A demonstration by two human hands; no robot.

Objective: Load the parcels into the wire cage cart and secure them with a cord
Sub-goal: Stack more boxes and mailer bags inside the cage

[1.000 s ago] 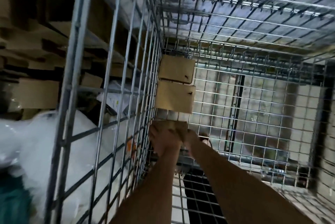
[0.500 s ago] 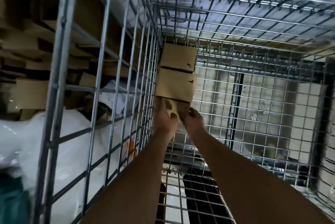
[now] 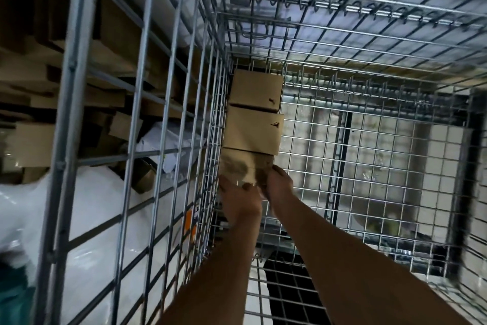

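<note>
I look down into the wire cage cart (image 3: 369,156). Two brown cardboard parcels (image 3: 254,89) (image 3: 253,131) lie in a row on its floor against the left wall. A third brown parcel (image 3: 243,164) sits right behind them, nearest me, and both my hands hold it. My left hand (image 3: 238,199) grips its near left edge, and my right hand (image 3: 279,181) grips its near right corner. Both forearms reach down into the cart. No cord is in view.
The cart's left mesh wall (image 3: 168,140) stands close beside my left arm. Outside it lie stacked flat cardboard (image 3: 34,140) and white plastic wrapping (image 3: 87,208). The cart's mesh floor stretches to the right of the parcels.
My hands moved the third parcel forward and down until it sits against the second parcel in the row. The view has tilted further down into the cart.
</note>
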